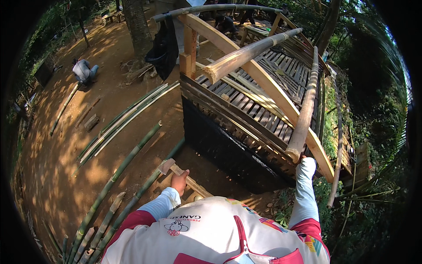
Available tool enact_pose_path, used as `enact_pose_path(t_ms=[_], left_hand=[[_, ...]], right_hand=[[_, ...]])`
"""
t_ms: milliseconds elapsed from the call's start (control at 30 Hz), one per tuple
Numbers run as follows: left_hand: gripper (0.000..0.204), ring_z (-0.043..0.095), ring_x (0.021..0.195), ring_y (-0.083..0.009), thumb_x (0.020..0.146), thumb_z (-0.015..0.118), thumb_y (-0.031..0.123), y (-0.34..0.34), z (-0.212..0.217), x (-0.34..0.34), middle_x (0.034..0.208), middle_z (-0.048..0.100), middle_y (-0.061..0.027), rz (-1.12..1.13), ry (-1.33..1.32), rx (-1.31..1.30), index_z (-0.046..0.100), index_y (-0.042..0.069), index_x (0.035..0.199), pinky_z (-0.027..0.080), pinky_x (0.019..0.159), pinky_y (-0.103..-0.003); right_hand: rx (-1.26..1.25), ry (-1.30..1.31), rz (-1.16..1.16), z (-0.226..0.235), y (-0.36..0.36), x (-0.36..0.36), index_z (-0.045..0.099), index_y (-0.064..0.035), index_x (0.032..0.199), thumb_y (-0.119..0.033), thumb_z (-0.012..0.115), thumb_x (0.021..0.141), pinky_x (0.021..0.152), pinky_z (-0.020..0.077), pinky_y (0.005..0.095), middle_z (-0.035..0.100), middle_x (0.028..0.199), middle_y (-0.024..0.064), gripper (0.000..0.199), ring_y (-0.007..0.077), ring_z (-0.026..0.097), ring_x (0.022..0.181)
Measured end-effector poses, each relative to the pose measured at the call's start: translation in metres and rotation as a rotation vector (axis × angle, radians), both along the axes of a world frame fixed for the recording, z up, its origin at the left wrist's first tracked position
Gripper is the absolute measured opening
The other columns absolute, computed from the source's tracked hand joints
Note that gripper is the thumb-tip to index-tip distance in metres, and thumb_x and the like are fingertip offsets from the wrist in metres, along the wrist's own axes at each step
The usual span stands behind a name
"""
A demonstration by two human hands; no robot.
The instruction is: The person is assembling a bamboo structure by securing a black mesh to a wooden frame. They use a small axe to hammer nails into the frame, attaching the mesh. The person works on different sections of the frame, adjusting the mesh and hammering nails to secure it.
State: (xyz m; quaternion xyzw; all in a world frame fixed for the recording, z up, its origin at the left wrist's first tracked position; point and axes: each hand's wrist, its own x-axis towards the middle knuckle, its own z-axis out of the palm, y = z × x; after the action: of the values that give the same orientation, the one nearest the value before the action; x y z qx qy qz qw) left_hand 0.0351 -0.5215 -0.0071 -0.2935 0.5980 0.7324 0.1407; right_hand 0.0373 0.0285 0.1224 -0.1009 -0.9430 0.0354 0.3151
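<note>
The left hand [179, 181] is closed around a wooden hammer [184, 175], gripping its handle just behind the head, which sticks out to the upper left. The right hand [306, 163] reaches up in a light sleeve and touches the near end of one brown bamboo pole [304, 110]; whether its fingers wrap around the pole cannot be told from here. That pole lies along the right side of a raised slatted platform [246, 119], running away from the person. A second, thicker split pole [250, 52] crosses above the platform at an angle, and a long pale plank [259, 77] runs diagonally beneath it. On the dirt ground [66, 154] to the left lie two long green bamboo stalks [127, 160] side by side, with a bundle of thinner split strips [127, 114] further out. Four cut bamboo ends [88, 246] show at the lower left. One person [83, 70] crouches far off on the ground.
</note>
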Motion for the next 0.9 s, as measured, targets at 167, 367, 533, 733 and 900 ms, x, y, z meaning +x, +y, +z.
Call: enact_pose_path(t_ms=[167,367,533,733,900], left_hand=[[0.025,0.064,0.078,-0.0183,0.088,0.067,0.024,0.006,-0.006,-0.003,0.092,0.067,-0.0057,-0.004,0.063,0.000,0.063,0.004,0.102,0.046,0.063,-0.034],[0.023,0.063,0.074,-0.0185,0.089,0.067,0.023,0.015,-0.005,-0.009,0.090,0.066,-0.0065,-0.039,0.073,-0.017,0.061,0.004,0.100,0.047,0.061,-0.034],[0.024,0.064,0.078,-0.0195,0.089,0.067,0.023,0.019,-0.018,-0.019,0.092,0.065,-0.0075,-0.078,0.043,-0.019,0.060,0.003,0.100,0.048,0.063,-0.035],[0.030,0.064,0.080,-0.0209,0.088,0.069,0.026,0.024,-0.021,-0.028,0.094,0.066,-0.0081,-0.101,0.040,-0.074,0.061,0.001,0.104,0.050,0.067,-0.036],[0.041,0.060,0.083,-0.0201,0.086,0.072,0.031,0.043,0.011,-0.062,0.093,0.064,-0.0092,-0.073,0.125,-0.145,0.060,-0.003,0.104,0.048,0.074,-0.036]], right_hand=[[0.091,-0.152,-0.024,0.018,-0.009,0.006,0.070,-0.0069,0.086,-0.005,0.064,0.079,0.059,0.0468,0.0382,0.066,0.073,0.0141,0.009,0.0306,0.062,0.065],[0.115,-0.090,0.000,0.019,-0.010,0.007,0.072,-0.0081,0.084,-0.011,0.069,0.079,0.058,0.0480,0.0401,0.067,0.070,0.0121,0.007,0.0311,0.064,0.062],[0.001,-0.051,0.033,0.005,0.003,0.004,0.073,-0.0078,0.085,-0.009,0.076,0.073,0.057,0.0489,0.0378,0.068,0.070,0.0114,0.012,0.0286,0.065,0.061],[0.006,-0.076,-0.007,0.028,-0.018,0.004,0.069,-0.0078,0.078,-0.010,0.079,0.069,0.061,0.0499,0.0355,0.068,0.071,0.0083,0.013,0.0250,0.066,0.067],[0.059,-0.066,-0.003,0.020,-0.008,0.001,0.071,-0.0099,0.074,-0.019,0.081,0.068,0.063,0.0493,0.0386,0.064,0.066,0.0081,0.015,0.0275,0.064,0.063]])
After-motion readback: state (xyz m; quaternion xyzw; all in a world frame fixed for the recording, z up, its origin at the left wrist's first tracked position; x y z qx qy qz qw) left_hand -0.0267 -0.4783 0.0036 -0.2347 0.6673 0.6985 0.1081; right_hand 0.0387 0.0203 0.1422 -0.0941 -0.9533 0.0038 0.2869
